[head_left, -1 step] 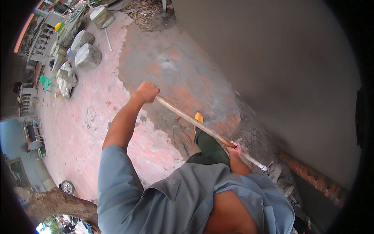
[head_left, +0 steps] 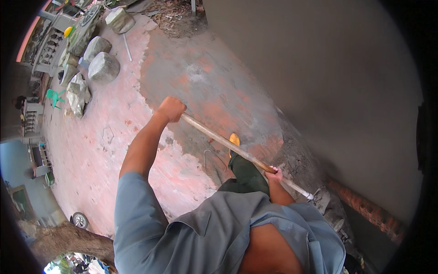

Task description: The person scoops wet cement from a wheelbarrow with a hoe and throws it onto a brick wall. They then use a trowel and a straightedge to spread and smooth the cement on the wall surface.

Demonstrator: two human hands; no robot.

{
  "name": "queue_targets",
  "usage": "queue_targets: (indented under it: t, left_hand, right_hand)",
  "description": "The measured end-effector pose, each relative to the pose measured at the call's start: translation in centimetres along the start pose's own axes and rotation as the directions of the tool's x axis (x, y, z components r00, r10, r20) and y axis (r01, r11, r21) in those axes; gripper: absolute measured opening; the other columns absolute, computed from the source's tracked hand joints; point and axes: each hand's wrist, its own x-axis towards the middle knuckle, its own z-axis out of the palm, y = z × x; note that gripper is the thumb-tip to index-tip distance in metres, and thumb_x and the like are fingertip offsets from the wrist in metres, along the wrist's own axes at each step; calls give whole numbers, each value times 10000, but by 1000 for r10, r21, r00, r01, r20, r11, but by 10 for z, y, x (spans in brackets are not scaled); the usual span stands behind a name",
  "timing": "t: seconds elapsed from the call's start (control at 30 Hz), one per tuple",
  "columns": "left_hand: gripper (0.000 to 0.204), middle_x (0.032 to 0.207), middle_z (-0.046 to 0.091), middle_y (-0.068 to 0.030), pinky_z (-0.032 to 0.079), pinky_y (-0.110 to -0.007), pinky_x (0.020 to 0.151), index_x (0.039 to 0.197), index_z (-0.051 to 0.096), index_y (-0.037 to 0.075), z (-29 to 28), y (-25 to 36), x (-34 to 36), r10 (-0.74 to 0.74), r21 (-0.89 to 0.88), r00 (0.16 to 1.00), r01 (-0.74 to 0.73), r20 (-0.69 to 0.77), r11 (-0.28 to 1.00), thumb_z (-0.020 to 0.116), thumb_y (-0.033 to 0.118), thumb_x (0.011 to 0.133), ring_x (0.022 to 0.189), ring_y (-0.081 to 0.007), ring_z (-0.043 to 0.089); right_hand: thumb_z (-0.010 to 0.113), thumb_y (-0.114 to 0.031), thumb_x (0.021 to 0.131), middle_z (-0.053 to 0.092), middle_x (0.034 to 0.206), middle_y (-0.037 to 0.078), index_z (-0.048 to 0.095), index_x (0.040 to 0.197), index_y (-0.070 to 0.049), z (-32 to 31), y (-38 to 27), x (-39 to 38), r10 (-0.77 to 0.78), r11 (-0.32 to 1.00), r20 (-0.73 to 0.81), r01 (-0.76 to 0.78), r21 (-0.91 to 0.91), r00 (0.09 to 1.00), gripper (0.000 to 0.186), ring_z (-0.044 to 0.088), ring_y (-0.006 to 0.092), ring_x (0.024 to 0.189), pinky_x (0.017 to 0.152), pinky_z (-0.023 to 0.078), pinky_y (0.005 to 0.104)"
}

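Observation:
A long wooden-handled tool [head_left: 219, 138] slants across in front of me, its top end at the left and its lower end at the right. My left hand [head_left: 172, 109] is closed around the top end. Farther down the shaft, my right hand [head_left: 274, 175] grips it with the fingers wrapped round. Past that hand, the lower shaft runs pale to a whitish collar. Its working head lies against grey rubble [head_left: 323, 200] and blends with it, so I cannot tell its kind. Below the shaft are my dark green trouser leg and a yellow shoe [head_left: 234, 139].
Brown water [head_left: 315, 73] borders the pavement on the right, with a brick ledge [head_left: 365, 208] at lower right. Wet grey mud [head_left: 182, 59] covers part of the pinkish ground. Large stones [head_left: 104, 67] and a green chair [head_left: 55, 97] stand left; a tree trunk [head_left: 68, 239] is lower left.

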Motion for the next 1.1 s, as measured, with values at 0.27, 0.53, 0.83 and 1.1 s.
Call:
queue_targets:
  t: [0.27, 0.53, 0.83, 1.1]
  left_hand:
    - [120, 760, 672, -120, 521, -414, 661, 805, 664, 97, 3, -177, -15, -55, -65, 998, 53, -32, 996, 620, 97, 693, 759, -303, 666]
    - [100, 739, 666, -130, 514, -426, 639, 786, 647, 99, 72, -347, -74, -157, -125, 986, 150, -52, 981, 592, 88, 703, 721, -315, 663]
    - [82, 757, 671, -125, 519, -416, 652, 778, 649, 106, 171, -557, -179, -278, -168, 960, 280, 37, 945, 595, 88, 719, 730, -302, 667]
    - [85, 766, 667, -132, 517, -422, 660, 795, 642, 91, 203, -721, -221, -388, -128, 920, 393, 61, 911, 577, 93, 739, 733, -308, 666]
  right_hand:
    - [431, -259, 958, 399, 497, -2, 385, 589, -138, 107, 156, -9, 82, 996, 66, -80, -27, 994, 391, 427, 176, 504, 600, 435, 357]
    - [420, -245, 962, 402, 496, -6, 404, 596, -136, 167, 343, -12, 25, 990, 96, -11, -141, 995, 382, 416, 172, 485, 572, 423, 360]
    - [473, -223, 947, 392, 512, -2, 402, 595, -129, 208, 608, -31, 49, 971, -6, -49, -233, 999, 372, 415, 168, 494, 568, 418, 362]
    - [482, -197, 917, 411, 529, 9, 403, 608, -119, 266, 804, -14, 180, 951, 28, -167, -262, 983, 328, 429, 179, 505, 581, 414, 368]
